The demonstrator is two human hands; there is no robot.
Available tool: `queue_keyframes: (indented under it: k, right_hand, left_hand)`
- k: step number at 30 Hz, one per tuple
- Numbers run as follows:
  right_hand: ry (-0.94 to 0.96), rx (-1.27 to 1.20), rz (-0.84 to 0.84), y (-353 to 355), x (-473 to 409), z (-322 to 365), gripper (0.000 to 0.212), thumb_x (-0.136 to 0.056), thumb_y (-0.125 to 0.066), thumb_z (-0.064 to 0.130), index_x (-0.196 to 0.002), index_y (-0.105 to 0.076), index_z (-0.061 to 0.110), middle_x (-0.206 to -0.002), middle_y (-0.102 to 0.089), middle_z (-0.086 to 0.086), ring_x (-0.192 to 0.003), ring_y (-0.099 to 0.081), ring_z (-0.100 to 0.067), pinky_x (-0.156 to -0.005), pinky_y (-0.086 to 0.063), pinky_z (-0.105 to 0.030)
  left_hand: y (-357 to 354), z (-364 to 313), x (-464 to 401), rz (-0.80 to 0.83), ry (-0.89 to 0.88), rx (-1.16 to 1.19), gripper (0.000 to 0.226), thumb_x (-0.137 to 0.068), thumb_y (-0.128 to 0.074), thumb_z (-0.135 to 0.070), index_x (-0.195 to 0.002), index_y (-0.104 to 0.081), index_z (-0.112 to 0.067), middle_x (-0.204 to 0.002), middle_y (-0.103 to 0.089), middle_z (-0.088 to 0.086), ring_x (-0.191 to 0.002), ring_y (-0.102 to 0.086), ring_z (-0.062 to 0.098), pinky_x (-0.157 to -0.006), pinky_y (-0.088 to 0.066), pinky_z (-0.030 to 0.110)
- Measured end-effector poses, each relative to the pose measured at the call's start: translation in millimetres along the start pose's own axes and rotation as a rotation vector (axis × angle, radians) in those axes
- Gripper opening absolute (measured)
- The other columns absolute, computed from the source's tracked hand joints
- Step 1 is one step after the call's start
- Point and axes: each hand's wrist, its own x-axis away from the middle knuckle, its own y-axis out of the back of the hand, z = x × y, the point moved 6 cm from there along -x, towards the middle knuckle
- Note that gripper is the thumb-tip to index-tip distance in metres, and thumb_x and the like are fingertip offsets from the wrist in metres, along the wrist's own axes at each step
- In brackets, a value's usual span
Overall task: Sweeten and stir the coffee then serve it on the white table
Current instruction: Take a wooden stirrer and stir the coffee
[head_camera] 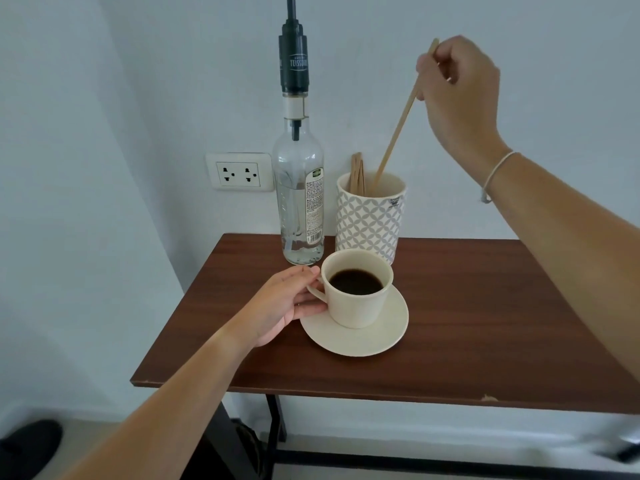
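A cream cup point(358, 308) of black coffee stands on a cream saucer point(381, 336) on the dark wooden table point(467, 323). My left hand point(287, 303) holds the cup's handle. My right hand point(457, 88) is raised high and pinches a thin wooden stir stick point(398, 129), whose lower end is still inside the patterned holder point(369, 220) behind the cup. Several more sticks stand in that holder. A clear syrup bottle point(299, 192) with a black pump top stands to the left of the holder, a little liquid at its bottom.
A white wall socket point(239, 172) sits on the wall left of the bottle. The table's front edge point(346, 393) is chipped at the right. Black table legs and a dark shoe point(29, 445) show below, over a pale floor.
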Motion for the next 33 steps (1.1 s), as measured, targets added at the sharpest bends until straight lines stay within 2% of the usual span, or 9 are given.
queue_keyframes:
  k: [3,9,12,16,19,22,26,29,33]
  right_hand:
    - [-0.034,-0.092,0.077,1,14,15,0.017,-0.085,-0.050,0.019,-0.068,-0.048,0.019,-0.058,-0.053,0.002,-0.048,-0.051,-0.003,-0.054,-0.037,-0.014]
    - [-0.092,-0.130,0.463,-19,69,12,0.017,-0.091,-0.048,0.005,-0.076,-0.052,0.013,-0.062,-0.057,-0.005,-0.041,-0.051,0.003,-0.049,-0.037,-0.007]
    - [-0.088,-0.062,0.585,-29,91,3,0.009,-0.093,-0.048,0.007,-0.085,-0.053,0.008,-0.064,-0.060,-0.004,-0.044,-0.052,0.003,-0.049,-0.037,-0.009]
    - [0.004,0.146,0.707,-33,104,-5,0.013,-0.094,-0.047,0.015,-0.089,-0.053,0.005,-0.070,-0.066,-0.010,-0.047,-0.047,-0.004,-0.049,-0.034,-0.011]
    - [-0.013,0.191,0.750,-31,104,-6,0.015,-0.094,-0.046,0.016,-0.084,-0.052,0.007,-0.065,-0.060,-0.013,-0.051,-0.043,-0.008,-0.052,-0.036,-0.022]
    - [-0.112,0.036,0.777,-33,108,-1,0.019,-0.095,-0.045,0.013,-0.078,-0.052,0.007,-0.056,-0.053,-0.004,-0.044,-0.043,-0.003,-0.050,-0.036,-0.011]
    - [-0.145,-0.065,0.789,-43,112,3,0.022,-0.096,-0.045,0.014,-0.076,-0.053,0.019,-0.058,-0.059,0.000,-0.042,-0.043,-0.007,-0.049,-0.041,-0.016]
    - [-0.088,0.025,0.751,-43,106,2,0.021,-0.096,-0.045,0.018,-0.076,-0.052,0.023,-0.062,-0.062,0.003,-0.044,-0.043,-0.009,-0.052,-0.041,-0.023]
    - [-0.030,0.185,0.756,-33,99,-1,0.018,-0.095,-0.046,0.020,-0.080,-0.054,0.013,-0.060,-0.061,0.002,-0.050,-0.044,-0.013,-0.055,-0.038,-0.028]
  left_hand:
    - [0,0,0,0.008,-0.004,0.004,0.041,-0.094,-0.048,-0.022,-0.122,-0.050,0.008,-0.112,-0.064,0.020,-0.108,-0.063,0.029,-0.091,-0.053,0.038]
    - [0,0,0,0.021,-0.002,0.009,0.041,-0.095,-0.047,-0.021,-0.122,-0.049,0.008,-0.113,-0.063,0.020,-0.108,-0.063,0.027,-0.087,-0.055,0.034]
    - [0,0,0,0.026,0.000,-0.003,0.041,-0.095,-0.047,-0.022,-0.122,-0.049,0.009,-0.115,-0.061,0.021,-0.109,-0.062,0.028,-0.088,-0.054,0.033]
    - [0,0,0,0.029,-0.004,-0.014,0.044,-0.094,-0.047,-0.023,-0.124,-0.047,0.009,-0.120,-0.058,0.025,-0.114,-0.059,0.031,-0.090,-0.054,0.035]
    - [0,0,0,0.032,0.001,-0.011,0.043,-0.095,-0.047,-0.022,-0.124,-0.047,0.009,-0.118,-0.059,0.023,-0.113,-0.059,0.031,-0.089,-0.054,0.035]
    - [1,1,0,0.032,0.004,0.004,0.043,-0.094,-0.048,-0.022,-0.123,-0.047,0.010,-0.112,-0.061,0.020,-0.109,-0.061,0.029,-0.089,-0.054,0.035]
    - [1,1,0,0.037,0.008,0.016,0.038,-0.094,-0.048,-0.022,-0.120,-0.052,0.005,-0.106,-0.065,0.016,-0.104,-0.064,0.025,-0.087,-0.055,0.033]
    - [2,0,1,0.029,0.000,0.018,0.039,-0.093,-0.048,-0.022,-0.121,-0.051,0.005,-0.104,-0.065,0.014,-0.101,-0.065,0.023,-0.085,-0.055,0.032]
    - [0,0,1,0.038,-0.007,0.011,0.042,-0.094,-0.048,-0.022,-0.123,-0.048,0.009,-0.111,-0.061,0.019,-0.105,-0.062,0.026,-0.085,-0.055,0.032]
